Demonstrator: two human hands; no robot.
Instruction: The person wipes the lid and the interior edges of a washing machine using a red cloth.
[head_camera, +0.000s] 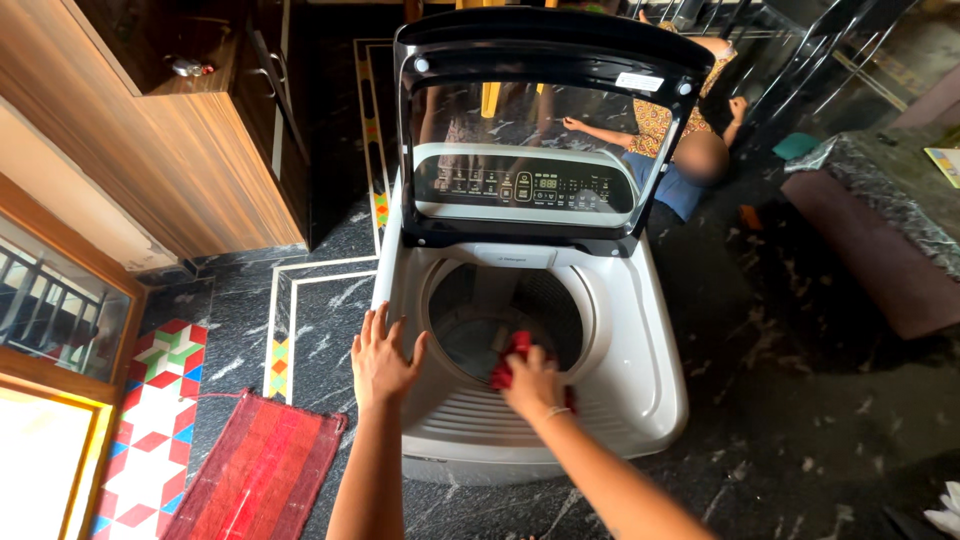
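Note:
A white top-loading washing machine (640, 370) stands in front of me with its glass lid (540, 130) raised upright. My left hand (383, 360) lies flat with fingers spread on the machine's front left corner. My right hand (532, 382) grips a red cloth (516, 347) against the front rim of the round drum opening (505, 310). The drum interior looks dark grey with nothing else visible in it.
A red striped mat (260, 470) lies on the dark marble floor at lower left. A wooden cabinet (190, 150) stands to the left. A person (690, 150) lies on the floor behind the machine. A dark bench (880, 250) sits at the right.

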